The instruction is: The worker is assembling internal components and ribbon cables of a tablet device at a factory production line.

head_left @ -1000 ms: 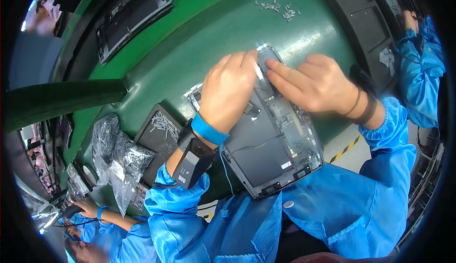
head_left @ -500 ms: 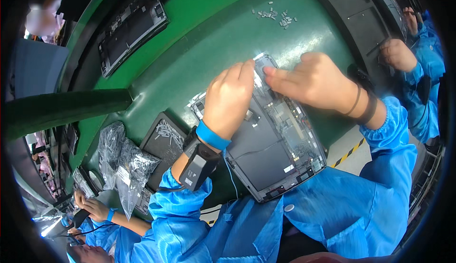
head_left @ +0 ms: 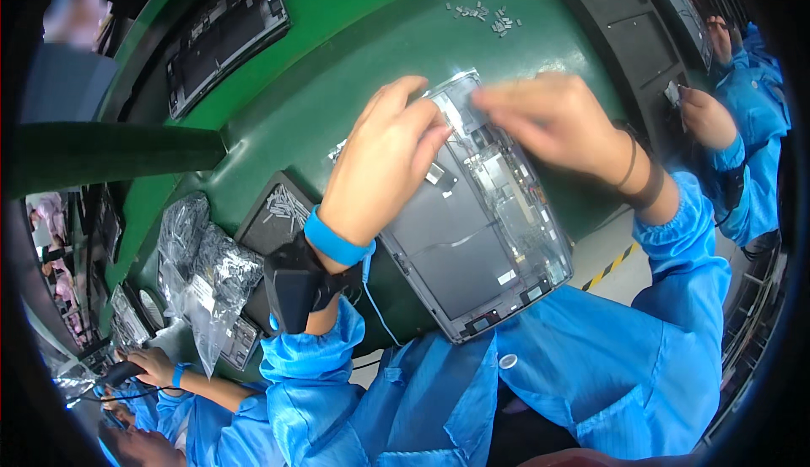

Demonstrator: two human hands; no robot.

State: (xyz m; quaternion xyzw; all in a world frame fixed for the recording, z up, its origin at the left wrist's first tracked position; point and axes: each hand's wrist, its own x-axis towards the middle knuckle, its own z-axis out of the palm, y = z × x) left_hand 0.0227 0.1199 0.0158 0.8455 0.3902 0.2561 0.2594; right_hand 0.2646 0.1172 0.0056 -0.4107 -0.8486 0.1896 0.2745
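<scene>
An opened tablet [head_left: 456, 256] lies tilted before me at the near edge of the table, its inside facing up. A wide dark battery fills much of it, with a circuit board [head_left: 515, 205] along the right side. My left hand [head_left: 371, 159] is over its far left part, thumb and forefinger bent close together near the far edge. Whatever those fingertips may hold is hidden. My right hand [head_left: 553, 121] hovers at the far right corner, beside a pale strip [head_left: 460, 108]; its fingertips are smeared by motion.
Small grey pieces [head_left: 489, 16] lie scattered at the far side. At left are a dark tray [head_left: 261, 243] of thin strips and crumpled silvery bags [head_left: 207, 256]. Another opened device [head_left: 228, 41] sits far left. Co-workers' hands [head_left: 709, 117] show right and left.
My left hand has shifted left and its fingers have lifted from the far edge. My right hand has moved slightly farther away and blurred. The view has shifted a little.
</scene>
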